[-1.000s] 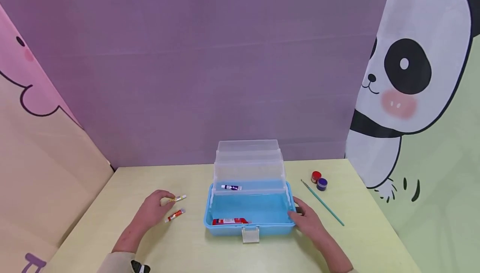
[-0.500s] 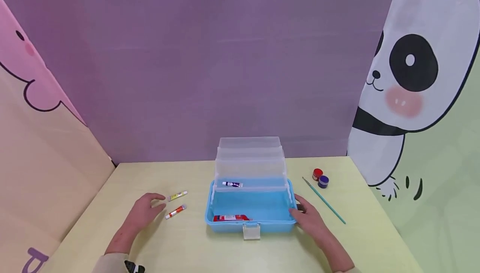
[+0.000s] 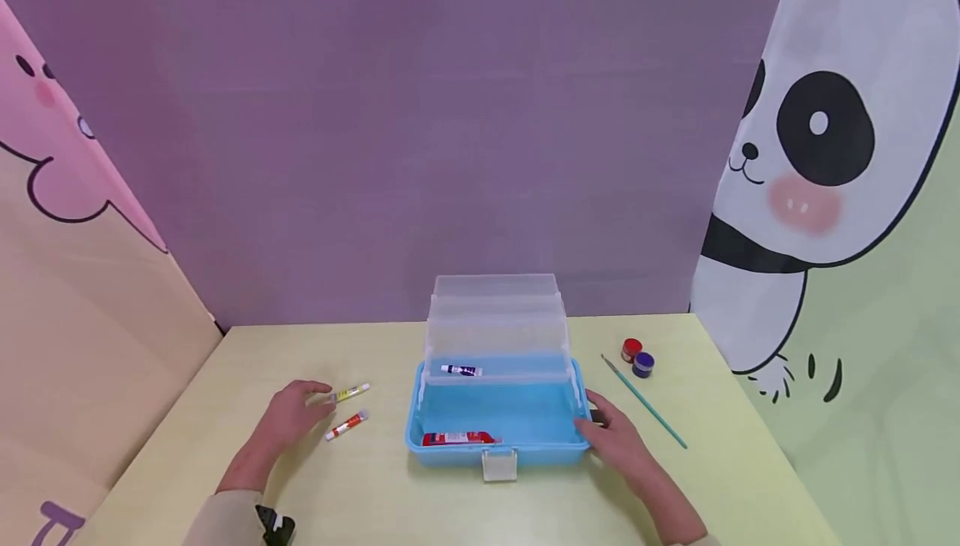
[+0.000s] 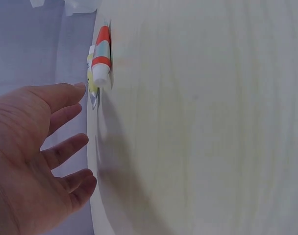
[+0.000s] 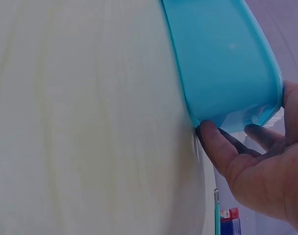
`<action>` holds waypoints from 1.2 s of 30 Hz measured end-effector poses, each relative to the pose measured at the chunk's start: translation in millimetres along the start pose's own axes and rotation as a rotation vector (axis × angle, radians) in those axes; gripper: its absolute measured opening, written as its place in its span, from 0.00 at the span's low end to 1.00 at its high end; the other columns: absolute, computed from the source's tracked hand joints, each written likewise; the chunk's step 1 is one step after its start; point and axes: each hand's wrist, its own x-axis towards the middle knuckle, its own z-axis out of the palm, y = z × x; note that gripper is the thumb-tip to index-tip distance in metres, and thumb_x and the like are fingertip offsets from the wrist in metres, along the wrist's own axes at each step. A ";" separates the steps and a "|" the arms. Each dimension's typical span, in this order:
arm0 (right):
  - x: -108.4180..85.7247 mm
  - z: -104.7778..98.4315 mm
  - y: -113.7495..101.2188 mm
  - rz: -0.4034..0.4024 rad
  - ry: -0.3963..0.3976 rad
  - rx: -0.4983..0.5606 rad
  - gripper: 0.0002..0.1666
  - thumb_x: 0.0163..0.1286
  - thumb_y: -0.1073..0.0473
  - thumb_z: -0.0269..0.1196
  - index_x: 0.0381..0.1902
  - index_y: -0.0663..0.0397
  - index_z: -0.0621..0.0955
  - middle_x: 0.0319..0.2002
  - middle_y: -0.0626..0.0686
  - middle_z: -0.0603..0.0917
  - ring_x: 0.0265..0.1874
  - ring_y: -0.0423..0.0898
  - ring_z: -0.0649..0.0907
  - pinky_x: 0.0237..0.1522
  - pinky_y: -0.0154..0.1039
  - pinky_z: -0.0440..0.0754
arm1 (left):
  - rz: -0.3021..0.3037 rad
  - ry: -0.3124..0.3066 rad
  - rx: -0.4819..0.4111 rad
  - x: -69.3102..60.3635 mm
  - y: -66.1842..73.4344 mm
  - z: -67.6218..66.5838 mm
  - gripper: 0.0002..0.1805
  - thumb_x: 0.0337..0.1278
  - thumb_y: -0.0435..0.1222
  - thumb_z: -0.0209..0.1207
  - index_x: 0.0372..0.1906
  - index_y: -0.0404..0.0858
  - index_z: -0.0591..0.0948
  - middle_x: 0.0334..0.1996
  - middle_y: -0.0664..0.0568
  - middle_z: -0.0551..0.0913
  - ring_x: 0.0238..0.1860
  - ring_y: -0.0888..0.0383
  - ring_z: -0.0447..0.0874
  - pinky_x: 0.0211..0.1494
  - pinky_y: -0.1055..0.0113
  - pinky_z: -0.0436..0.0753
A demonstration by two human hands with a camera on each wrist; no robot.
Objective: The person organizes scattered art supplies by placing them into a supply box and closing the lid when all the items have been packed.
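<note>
Toward the left side of the counter (image 3: 375,500), the person's left grip (image 3: 294,414) arches low, thumb and fingers apart and holding nothing; its fingertips are just beside the near end of a yellow tube (image 3: 350,393), and whether they touch it cannot be told. An orange tube (image 3: 347,425) lies near that grip, closer to the person. The right grip (image 3: 611,436) holds the end of a blue box (image 3: 442,455), thumb over its rim, fingers outside. A wide stretch of counter separates the left grip from the box; the counter's far edge runs beyond both grips. Tubes number four, counting a red tube (image 3: 457,438) inside the box and a purple tube (image 3: 461,371) by its raised clear lid (image 3: 495,308). Outward of the right grip lie one brush (image 3: 643,401) and two pots, a red pot (image 3: 632,351) and a purple pot (image 3: 642,365).
</note>
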 end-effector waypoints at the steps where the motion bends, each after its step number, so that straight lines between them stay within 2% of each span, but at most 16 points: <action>1: -0.6 0.0 0.6 0.008 0.001 -0.003 0.36 0.67 0.55 0.62 0.70 0.58 0.67 0.53 0.63 0.78 0.46 0.54 0.79 0.43 0.46 0.83 | -0.004 -0.009 0.003 1.2 0.2 0.5 0.20 0.60 0.39 0.63 0.51 0.29 0.81 0.54 0.29 0.74 0.58 0.29 0.69 0.56 0.38 0.70; 13: 1.3 -1.9 2.9 0.001 0.001 0.008 0.35 0.68 0.56 0.62 0.71 0.54 0.67 0.56 0.62 0.77 0.50 0.56 0.79 0.46 0.49 0.82 | 0.018 -0.040 0.077 13.7 3.3 0.6 0.19 0.59 0.39 0.63 0.51 0.31 0.82 0.53 0.29 0.76 0.59 0.28 0.68 0.57 0.36 0.69; 20: 1.5 0.6 4.1 0.008 -0.019 0.010 0.35 0.68 0.55 0.62 0.71 0.54 0.67 0.55 0.62 0.78 0.49 0.55 0.79 0.46 0.48 0.82 | -0.024 -0.036 0.129 14.4 1.9 2.1 0.14 0.54 0.40 0.66 0.42 0.36 0.87 0.49 0.34 0.79 0.55 0.31 0.72 0.54 0.39 0.72; 29: 1.5 0.9 4.0 0.005 -0.008 0.008 0.35 0.68 0.55 0.62 0.71 0.55 0.67 0.55 0.62 0.78 0.49 0.55 0.79 0.46 0.49 0.82 | -0.043 -0.025 0.131 21.1 -0.5 4.5 0.12 0.51 0.39 0.68 0.38 0.36 0.88 0.46 0.36 0.81 0.52 0.33 0.74 0.50 0.43 0.74; 36: -1.1 1.0 2.9 0.001 -0.007 0.018 0.34 0.68 0.56 0.62 0.70 0.55 0.68 0.53 0.61 0.79 0.47 0.54 0.79 0.44 0.47 0.82 | -0.041 -0.046 0.131 20.8 5.1 5.2 0.15 0.52 0.39 0.67 0.42 0.34 0.87 0.49 0.32 0.79 0.55 0.31 0.72 0.55 0.40 0.72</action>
